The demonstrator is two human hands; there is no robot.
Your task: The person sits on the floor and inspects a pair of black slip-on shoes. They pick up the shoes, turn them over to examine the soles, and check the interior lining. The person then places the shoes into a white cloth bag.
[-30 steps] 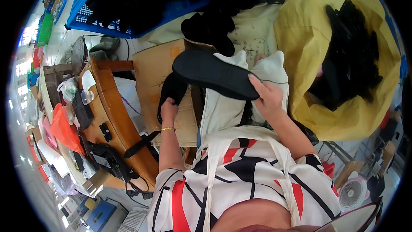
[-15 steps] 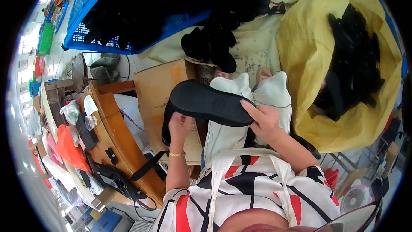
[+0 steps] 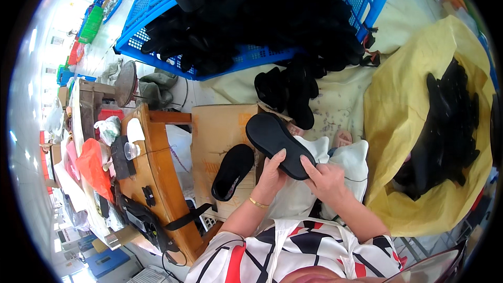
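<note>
Resting on fingers [image 3: 276, 158] (seemingly): sole [image 3: 277, 145]

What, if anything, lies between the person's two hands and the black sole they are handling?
Nothing visible. The left hand and right hand both touch the black sole directly at its near end, fingers on its surface. A second black sole lies apart on the cardboard.

Garment: short-sleeved top [image 3: 293, 251], white with black and red geometric bands. Left wrist: thin gold bangle [image 3: 257, 203]. Forearms bare; pale trousers [image 3: 314, 199].
</note>
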